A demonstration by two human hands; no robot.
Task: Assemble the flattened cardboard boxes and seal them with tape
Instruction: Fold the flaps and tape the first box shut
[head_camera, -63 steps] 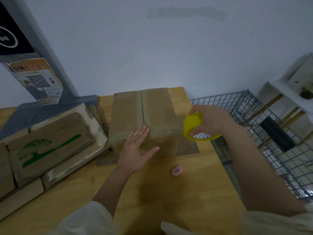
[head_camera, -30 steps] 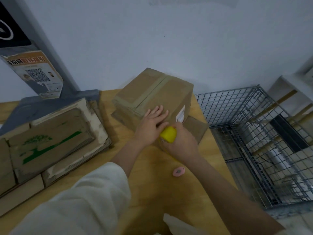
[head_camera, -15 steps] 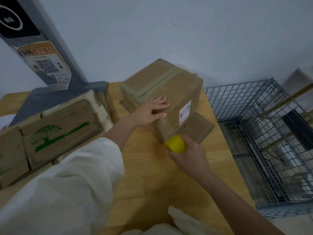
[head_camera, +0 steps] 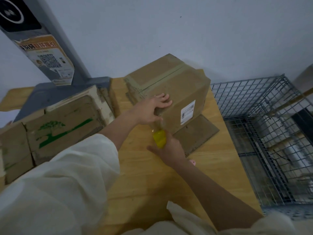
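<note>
Landmark: box (head_camera: 169, 92), assembled, on the wood table (head_camera: 145, 180) at its far edge by the wall, top seam taped, white label (head_camera: 187, 111) on its right side face.

Far left of box: grey post (head_camera: 55, 53) with a QR sticker (head_camera: 49, 60). Left of box, on the table: stack of flat cartons (head_camera: 55, 126), top one with green tree print.

Left hand (head_camera: 152, 109) lies flat on the box's near upper edge, fingers straight and slightly spread, pressing.

Just below the box's near corner: right hand (head_camera: 169, 148) grips the yellow tape dispenser (head_camera: 159, 138), fingers curled round it; clear tape (head_camera: 156, 127) runs from it up onto the box.

Under the box's right side: flat cardboard sheet (head_camera: 196, 134). Small pink thing (head_camera: 192, 161) just beside the right wrist, mostly hidden.

Right of box, off the table: wire cage (head_camera: 264, 126).
</note>
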